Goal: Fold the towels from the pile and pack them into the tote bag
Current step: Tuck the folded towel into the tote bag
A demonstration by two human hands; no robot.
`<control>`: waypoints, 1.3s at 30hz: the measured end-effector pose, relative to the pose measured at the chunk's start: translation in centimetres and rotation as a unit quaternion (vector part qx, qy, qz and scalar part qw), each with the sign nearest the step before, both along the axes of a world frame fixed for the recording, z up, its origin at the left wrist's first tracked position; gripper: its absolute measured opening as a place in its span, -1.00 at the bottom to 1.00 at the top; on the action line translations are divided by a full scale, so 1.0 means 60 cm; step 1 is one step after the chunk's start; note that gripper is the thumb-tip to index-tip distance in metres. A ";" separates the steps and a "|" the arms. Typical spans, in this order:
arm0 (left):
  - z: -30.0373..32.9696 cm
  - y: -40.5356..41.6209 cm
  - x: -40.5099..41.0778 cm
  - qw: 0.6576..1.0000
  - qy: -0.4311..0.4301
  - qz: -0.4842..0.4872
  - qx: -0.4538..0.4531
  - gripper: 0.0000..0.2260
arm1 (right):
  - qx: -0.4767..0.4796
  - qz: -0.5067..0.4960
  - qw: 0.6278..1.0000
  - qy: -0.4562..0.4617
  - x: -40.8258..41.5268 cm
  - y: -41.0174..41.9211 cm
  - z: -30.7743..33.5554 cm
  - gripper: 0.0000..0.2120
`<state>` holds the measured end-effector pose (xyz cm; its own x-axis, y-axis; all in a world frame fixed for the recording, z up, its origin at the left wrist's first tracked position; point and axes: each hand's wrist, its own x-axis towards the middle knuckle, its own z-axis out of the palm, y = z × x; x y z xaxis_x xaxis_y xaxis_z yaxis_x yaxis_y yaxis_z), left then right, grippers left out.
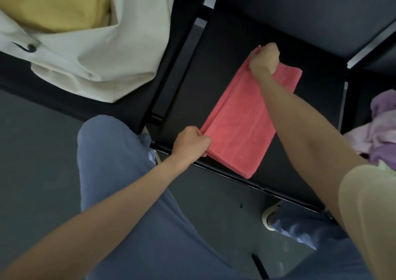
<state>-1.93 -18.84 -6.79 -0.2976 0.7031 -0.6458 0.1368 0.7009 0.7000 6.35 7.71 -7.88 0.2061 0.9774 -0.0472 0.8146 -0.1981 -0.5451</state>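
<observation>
While the folded pink cloth towel (pixel 242 121) lies flat on the black counter (pixel 317 117), the left hand (pixel 191 142) pinches its near corner and the right hand (pixel 264 60) pinches its far corner.

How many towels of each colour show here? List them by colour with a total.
Pink towel, folded on the black seat, gripped by left hand and right hand: 1
Yellow towel in the white tote bag: 1
Purple towels, a crumpled pile, count unclear: at least 1
Total: at least 3

one pink towel (pixel 242 125), one tote bag (pixel 102 50), two hands
</observation>
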 end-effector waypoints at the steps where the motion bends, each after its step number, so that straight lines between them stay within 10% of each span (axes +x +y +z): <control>1: -0.002 -0.001 -0.004 1.000 0.018 -0.012 0.001 -0.84 | 0.001 0.007 1.000 0.018 0.002 -0.004 -0.001 -0.76; 10: 0.004 -0.015 0.002 0.940 0.320 -0.099 0.064 -0.70 | 0.082 0.068 0.985 0.135 0.128 -0.226 0.015 -0.89; 22: -0.012 -0.024 0.017 0.936 0.320 -0.134 0.054 -0.73 | -0.182 0.019 0.981 0.063 0.210 -0.437 -0.010 -0.72; 35: 0.076 -0.075 0.049 0.998 -0.042 -0.018 0.052 -0.87 | -0.184 -0.034 0.885 0.427 0.300 -0.506 0.087 -0.82; 39: 0.095 -0.048 0.049 0.974 -0.205 0.084 0.046 -0.94 | -0.189 -0.084 0.776 0.596 0.301 -0.468 0.100 -0.85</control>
<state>1.01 -21.74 -1.10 -0.1435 0.7277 -0.6707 -0.2796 0.6203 0.7329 24.40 -20.35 -1.90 -0.0812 0.8111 -0.5793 -0.2777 -0.5766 -0.7684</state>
